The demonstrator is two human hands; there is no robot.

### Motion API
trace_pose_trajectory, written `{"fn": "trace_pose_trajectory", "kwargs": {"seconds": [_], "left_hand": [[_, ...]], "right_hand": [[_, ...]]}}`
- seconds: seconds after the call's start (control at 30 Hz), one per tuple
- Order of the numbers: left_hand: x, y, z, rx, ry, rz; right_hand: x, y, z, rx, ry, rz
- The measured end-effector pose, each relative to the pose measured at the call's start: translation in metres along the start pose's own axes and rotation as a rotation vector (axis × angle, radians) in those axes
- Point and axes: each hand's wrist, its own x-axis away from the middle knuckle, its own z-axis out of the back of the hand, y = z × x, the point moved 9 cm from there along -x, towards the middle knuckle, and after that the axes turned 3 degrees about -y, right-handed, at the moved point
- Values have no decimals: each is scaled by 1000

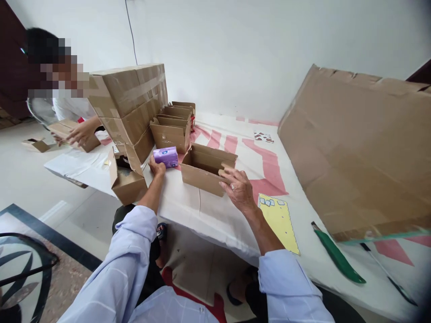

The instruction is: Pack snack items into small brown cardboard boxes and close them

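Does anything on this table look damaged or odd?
Yes: the large cardboard piece on the right has a ragged, uneven top edge, which looks worn beside the straighter-edged open box at the right hand.

Pinkish-red blocks [270,165] pattern the white tablecloth [215,215]. Toward its front edge: plain brown carton [202,179], yellow sheet [279,225] with pale-blue patches [267,201], curved green tool [338,256]. The small pack [166,157] is purple, marked with blue.
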Motion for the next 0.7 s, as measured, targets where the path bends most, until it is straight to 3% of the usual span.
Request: {"fn": "trace_pose_trajectory", "kwargs": {"seconds": [0.17, 0.33, 0.43, 0.5, 0.6, 0.7], "left_hand": [[22, -21, 12, -51, 87, 73], [39, -5, -7, -89, -44, 3], [32, 7, -20, -157, -103, 25], [24, 11, -24, -188, -113, 85], [14, 14, -25, -231, -114, 146], [11, 28, -23, -301, -90, 81]], "right_hand": [[6, 14, 3, -238, 19, -104], [35, 50, 8, -570, 216, -401], [67, 86, 6, -829, 370, -684], [84, 102, 0, -1016, 419, -792], [98, 112, -7, -1186, 429, -822], [109, 115, -15, -1231, 428, -826]]}}
